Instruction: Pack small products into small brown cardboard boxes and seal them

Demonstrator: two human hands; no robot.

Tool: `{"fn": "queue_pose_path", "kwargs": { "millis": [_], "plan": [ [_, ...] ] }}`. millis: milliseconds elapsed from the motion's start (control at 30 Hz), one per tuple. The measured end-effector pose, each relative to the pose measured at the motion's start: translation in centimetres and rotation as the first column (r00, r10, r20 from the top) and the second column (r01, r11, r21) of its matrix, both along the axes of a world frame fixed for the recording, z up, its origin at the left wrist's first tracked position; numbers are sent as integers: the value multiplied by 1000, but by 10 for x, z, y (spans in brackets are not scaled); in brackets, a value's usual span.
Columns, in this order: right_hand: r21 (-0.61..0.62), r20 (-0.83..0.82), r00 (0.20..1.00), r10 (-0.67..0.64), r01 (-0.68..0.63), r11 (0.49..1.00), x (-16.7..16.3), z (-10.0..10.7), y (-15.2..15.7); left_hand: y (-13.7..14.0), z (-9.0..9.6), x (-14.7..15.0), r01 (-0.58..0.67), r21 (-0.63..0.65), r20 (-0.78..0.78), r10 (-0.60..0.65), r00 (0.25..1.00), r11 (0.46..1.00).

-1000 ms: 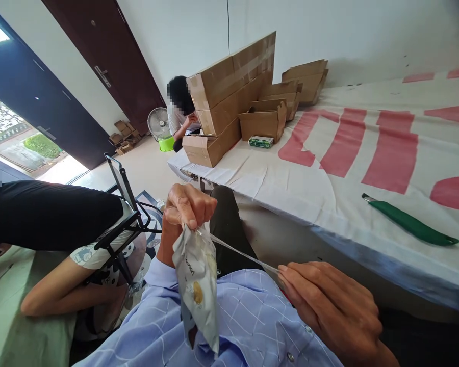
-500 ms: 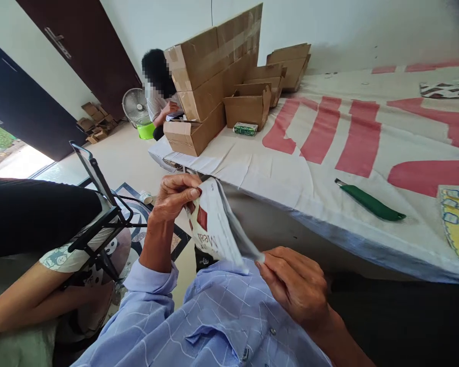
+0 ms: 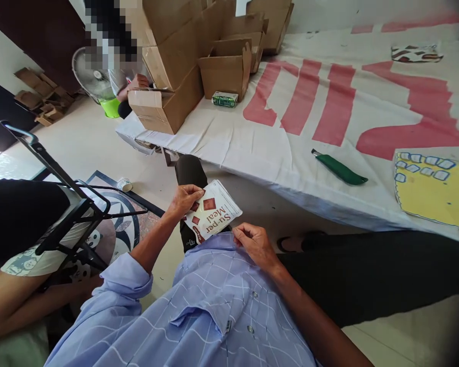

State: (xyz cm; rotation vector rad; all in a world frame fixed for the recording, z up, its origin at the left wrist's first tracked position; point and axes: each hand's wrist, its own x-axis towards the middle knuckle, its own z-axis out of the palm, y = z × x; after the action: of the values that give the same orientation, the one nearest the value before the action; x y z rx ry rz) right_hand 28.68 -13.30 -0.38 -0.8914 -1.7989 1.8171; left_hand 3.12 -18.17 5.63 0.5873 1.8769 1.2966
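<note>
My left hand (image 3: 186, 200) pinches the upper left edge of a white pouch (image 3: 219, 210) between thumb and fingers. The pouch is flat, with brown squares and the words "Su-per Meal" printed on it, and is tilted over my lap. Just to its lower right is my right hand (image 3: 255, 243), thumb and forefinger pressed together in front of my shirt. It looks apart from the pouch, and whether anything small is between its fingertips is hidden.
On the cloth-covered table (image 3: 229, 137) lie a green utility knife (image 3: 340, 168), a yellow card (image 3: 434, 191), a small green box (image 3: 225, 99) and another pouch (image 3: 416, 53). Cardboard boxes (image 3: 168, 109) stand behind. A folding chair (image 3: 87, 214) and another person's arm are at left.
The right hand has come away from the pouch's edge. The pouch has turned its printed front upward and looks flatter. The view has tilted down and shifted to the right.
</note>
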Motion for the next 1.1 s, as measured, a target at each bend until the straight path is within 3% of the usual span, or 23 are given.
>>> {"fn": "queue_pose_path", "kwargs": {
  "millis": [133, 300, 433, 633, 733, 900, 1100],
  "plan": [
    [-99, 111, 994, 11, 0, 995, 7, -16, -7, 1, -26, 17, 45, -86, 11, -44, 999, 995],
    [-139, 187, 982, -28, 55, 989, 10, -20, -11, -1, -39, 31, 100, -91, 27, -98, 995, 991],
    [-148, 241, 969, -46, 84, 985, 7, -23, -9, -10, -38, 30, 213, -73, 83, -207, 975, 974],
    [-127, 292, 955, -47, 87, 988, 0, -32, -4, -22, -31, 16, 407, 30, 240, -402, 883, 913],
    [-124, 296, 955, -25, 64, 990, -5, -35, -2, -26, -31, 12, 493, -28, 215, -477, 852, 869],
    [-111, 317, 948, 3, 34, 993, -11, -37, -1, -32, -31, 20, 507, -186, 333, -432, 838, 841],
    [-111, 333, 942, 33, 4, 994, -15, -35, 4, -31, -28, 28, 469, -158, 308, -408, 859, 869]
  ]
}}
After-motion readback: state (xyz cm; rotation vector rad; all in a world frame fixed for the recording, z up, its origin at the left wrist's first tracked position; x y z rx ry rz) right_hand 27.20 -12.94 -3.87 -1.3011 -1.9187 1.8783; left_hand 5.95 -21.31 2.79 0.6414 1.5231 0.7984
